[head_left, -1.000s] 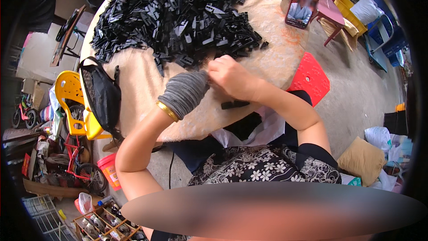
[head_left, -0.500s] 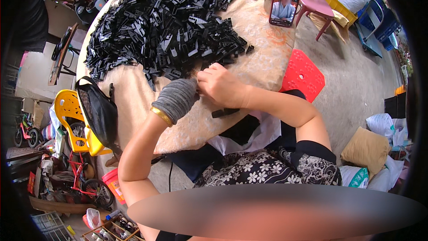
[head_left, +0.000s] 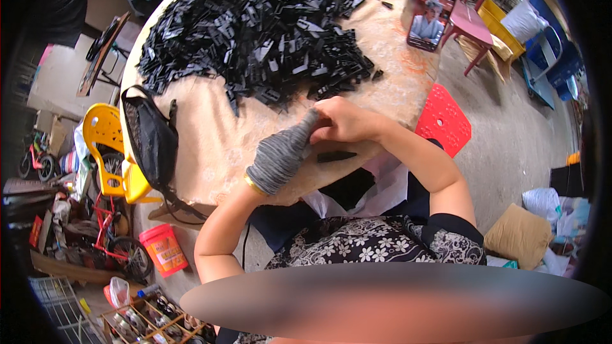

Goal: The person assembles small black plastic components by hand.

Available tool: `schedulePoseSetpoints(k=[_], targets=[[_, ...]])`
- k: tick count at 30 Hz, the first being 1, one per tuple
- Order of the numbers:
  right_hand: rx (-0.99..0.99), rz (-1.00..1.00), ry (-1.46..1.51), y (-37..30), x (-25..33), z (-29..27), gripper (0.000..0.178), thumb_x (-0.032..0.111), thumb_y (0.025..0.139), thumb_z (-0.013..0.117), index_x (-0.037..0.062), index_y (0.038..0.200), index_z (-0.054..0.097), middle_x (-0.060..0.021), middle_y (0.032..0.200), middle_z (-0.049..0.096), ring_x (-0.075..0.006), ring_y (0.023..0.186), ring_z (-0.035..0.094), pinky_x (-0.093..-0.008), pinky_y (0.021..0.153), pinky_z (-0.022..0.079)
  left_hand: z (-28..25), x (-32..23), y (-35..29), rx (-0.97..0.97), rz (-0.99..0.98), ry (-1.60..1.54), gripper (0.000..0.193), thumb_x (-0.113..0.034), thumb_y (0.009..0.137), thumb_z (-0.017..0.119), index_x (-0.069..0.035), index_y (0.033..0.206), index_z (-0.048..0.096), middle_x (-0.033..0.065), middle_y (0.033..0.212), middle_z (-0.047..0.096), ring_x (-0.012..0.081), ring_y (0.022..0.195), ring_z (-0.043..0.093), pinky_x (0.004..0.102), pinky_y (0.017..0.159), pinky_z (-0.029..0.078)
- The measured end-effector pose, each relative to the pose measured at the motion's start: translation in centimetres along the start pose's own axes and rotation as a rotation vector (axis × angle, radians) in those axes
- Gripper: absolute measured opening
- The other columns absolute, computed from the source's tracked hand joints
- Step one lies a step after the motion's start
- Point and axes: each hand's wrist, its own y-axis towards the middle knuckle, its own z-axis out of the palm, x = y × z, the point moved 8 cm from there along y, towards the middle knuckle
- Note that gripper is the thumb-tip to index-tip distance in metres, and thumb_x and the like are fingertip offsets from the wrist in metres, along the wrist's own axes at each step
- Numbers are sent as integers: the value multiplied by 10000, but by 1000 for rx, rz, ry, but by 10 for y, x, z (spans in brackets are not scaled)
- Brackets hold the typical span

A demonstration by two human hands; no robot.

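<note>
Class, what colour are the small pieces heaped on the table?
The small pieces are black, clearest in the head view.

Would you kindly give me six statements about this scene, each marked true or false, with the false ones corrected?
1. The left hand is covered in grey fabric. True.
2. Both hands are covered alike. False: the right hand is bare.
3. Many black pieces are on the table. True.
4. The pieces are set out in neat rows. False: they lie mostly in a jumbled heap.
5. A red stool shows right of the table. True.
6. The seat left of the table is blue. False: it is a yellow chair.
</note>
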Motion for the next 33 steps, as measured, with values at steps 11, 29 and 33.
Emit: schedulePoseSetpoints(k=[11, 29, 33], targets=[[-443, -346, -865, -1, 28, -17, 149, 91, 699, 602, 59, 842, 629, -59, 857, 581, -221, 850, 534, -334, 708, 413, -28, 100, 9, -137, -129, 66, 544, -284, 823, 609, -153, 1317, 424, 215, 1059, 535, 386, 879, 575, 452, 761, 481], [-80, -368, -989, 36, 17, 15, 70, 129, 717, 619, 93, 764, 582, -39, 776, 548, -229, 794, 541, -338, 699, 432, -30, 90, 18, -284, 72, 475, 272, -74, 708, 586, -100, 977, 621, 118, 1020, 539, 313, 949, 510, 397, 800, 456], [-105, -394, -708, 34, 7, 3, 87, 147, 766, 629, 64, 775, 603, -61, 813, 577, -259, 806, 562, -351, 711, 466, -30, 75, 11, -357, 224, 525, 205, -124, 759, 573, -72, 956, 591, 103, 948, 574, 306, 898, 545, 401, 755, 465]])
